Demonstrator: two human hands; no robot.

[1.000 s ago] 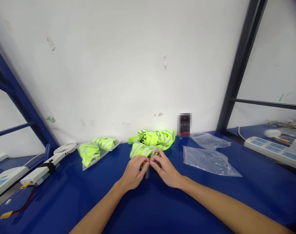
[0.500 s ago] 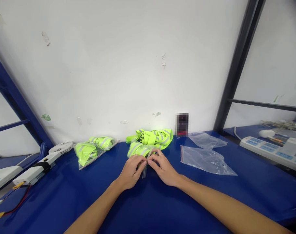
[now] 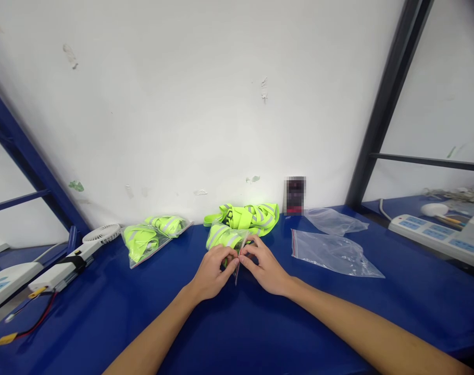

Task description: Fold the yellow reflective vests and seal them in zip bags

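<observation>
My left hand (image 3: 216,271) and my right hand (image 3: 263,264) meet at the middle of the table, thumbs and fingertips pinched on the edge of a clear zip bag (image 3: 237,274). Inside that bag is a folded neon-yellow reflective strap (image 3: 223,237) with silver stripes; my fingers hide part of it. Right behind lies a loose heap of the same neon-yellow reflective straps (image 3: 252,217), against the wall. To the left, two filled zip bags (image 3: 143,244) with yellow straps rest on the table.
Two flat clear zip bags (image 3: 334,253) lie to the right on the blue table (image 3: 221,338). A small pixelated dark object (image 3: 295,196) leans on the wall. At the left are a white fan (image 3: 101,233) and wired device; power strips (image 3: 436,237) sit at both sides.
My hands stay pinched on the bag's edge, which has turned slightly between my fingers. The whole view has shifted a little.
</observation>
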